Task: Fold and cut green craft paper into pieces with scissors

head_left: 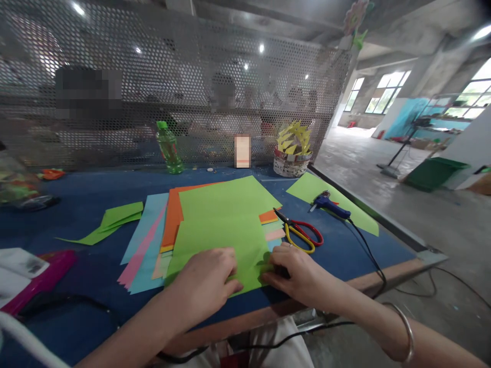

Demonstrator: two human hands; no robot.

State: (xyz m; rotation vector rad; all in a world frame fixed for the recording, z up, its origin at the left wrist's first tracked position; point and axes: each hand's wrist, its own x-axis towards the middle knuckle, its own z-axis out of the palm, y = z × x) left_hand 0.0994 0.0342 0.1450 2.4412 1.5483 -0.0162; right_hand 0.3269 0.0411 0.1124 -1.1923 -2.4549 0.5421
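A green bottle (169,148) stands by the holey screen (199,102) — right of it sits a basket (290,165) with yellow bits (295,137) on top. A green bin (431,175) is on the floor (353,158) — past the bench (88,191).

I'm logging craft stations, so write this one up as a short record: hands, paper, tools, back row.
Left hand: resting on the front light green paper sheet
Right hand: at that sheet's right edge, fingers bent
Paper underneath: includes orange sheet, light blue sheet, pink sheet, partly covered
Tools: red-and-yellow-handled metal scissors; blue glue gun with black cable
Back row: green plastic bottle; white woven basket holding yellow pieces
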